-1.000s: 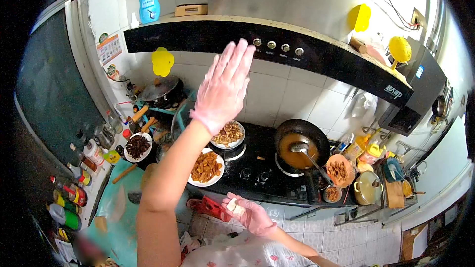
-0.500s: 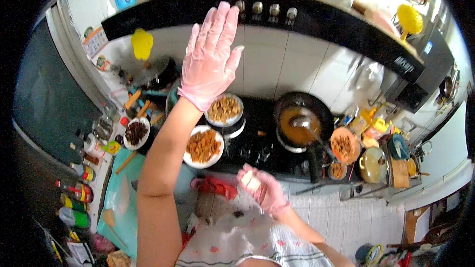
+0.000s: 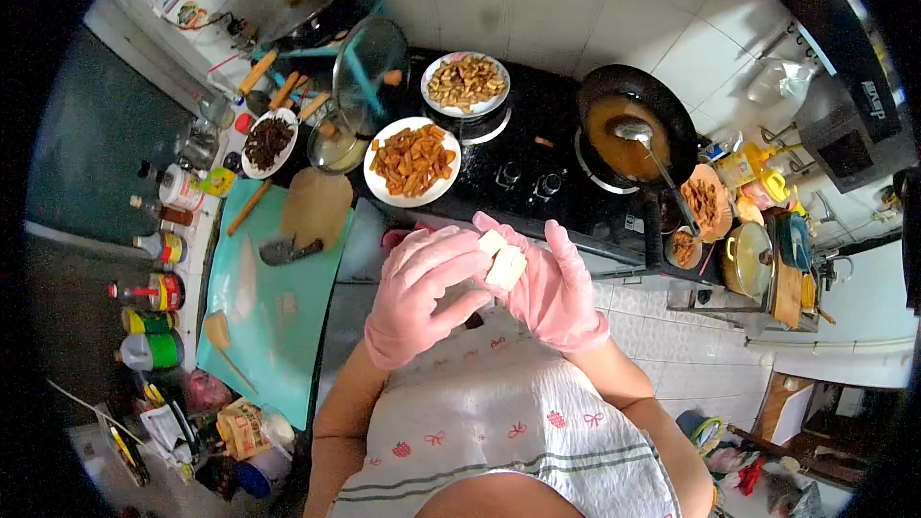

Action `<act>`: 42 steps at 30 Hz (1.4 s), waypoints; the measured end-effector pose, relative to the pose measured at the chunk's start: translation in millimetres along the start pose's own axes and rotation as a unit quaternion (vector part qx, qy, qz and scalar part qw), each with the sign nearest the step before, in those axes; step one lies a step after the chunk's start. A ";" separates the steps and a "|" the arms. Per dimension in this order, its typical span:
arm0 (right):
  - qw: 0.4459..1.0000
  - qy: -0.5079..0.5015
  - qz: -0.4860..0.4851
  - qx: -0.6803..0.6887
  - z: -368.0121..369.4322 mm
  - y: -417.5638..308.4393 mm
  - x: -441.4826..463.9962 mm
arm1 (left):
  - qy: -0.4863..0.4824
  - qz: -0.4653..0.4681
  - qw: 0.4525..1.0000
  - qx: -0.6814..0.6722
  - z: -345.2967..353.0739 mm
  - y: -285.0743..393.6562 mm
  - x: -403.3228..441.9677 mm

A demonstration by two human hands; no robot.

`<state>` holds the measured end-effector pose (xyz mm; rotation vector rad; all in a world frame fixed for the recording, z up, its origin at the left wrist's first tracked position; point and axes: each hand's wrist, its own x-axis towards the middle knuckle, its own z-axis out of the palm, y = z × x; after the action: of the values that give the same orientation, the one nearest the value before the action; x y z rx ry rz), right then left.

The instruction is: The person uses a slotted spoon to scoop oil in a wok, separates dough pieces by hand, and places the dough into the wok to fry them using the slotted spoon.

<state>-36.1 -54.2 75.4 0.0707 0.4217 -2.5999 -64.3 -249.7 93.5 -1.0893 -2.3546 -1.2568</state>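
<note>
My right hand, in a clear pinkish glove, cradles pale cream blocks that look like tofu. Its fingers support them from beneath, and its thumb points up, apart from them. Beside it is my gloved left hand, back upward and fingers half curled. A gap shows between its thumb and index finger; the fingertips are close to the blocks, and whether they touch is unclear. Beyond both hands, a white plate of orange-brown strips sits at the stove edge. A black wok holds brownish liquid and a metal ladle.
Behind the strips stands a plate of browned pieces. At left lie a turquoise mat, a cleaver and a dish of dark food. Bottles line the left edge. A lidded pot stands at right.
My left hand has come down from in front of the range hood to beside the blocks. My right hand, still with the blocks, has risen and moved right. The view has tilted downward.
</note>
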 end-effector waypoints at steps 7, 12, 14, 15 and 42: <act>0.999 -0.012 0.046 -0.020 10.6 23.1 11.1 | 0.008 0.000 0.997 0.073 -12.8 -4.8 -29.5; 0.998 -0.025 0.060 -0.014 13.0 34.8 10.4 | 0.008 -0.003 0.997 0.071 -19.4 -0.5 -36.1; 0.998 -0.018 0.056 -0.010 15.8 38.4 10.7 | 0.015 0.005 0.997 0.073 -18.0 -5.2 -42.5; 0.998 -0.016 0.060 0.003 15.4 41.9 10.7 | 0.019 -0.009 0.997 0.069 -19.0 -4.0 -45.1; 0.986 0.066 -0.154 0.009 -29.2 -41.0 -38.1 | 0.191 0.232 0.826 0.476 8.1 54.4 298.5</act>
<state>-23.6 6.6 64.2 0.2008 0.4898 -2.9142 -229.1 -76.6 280.6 -0.8404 -1.8152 -0.0319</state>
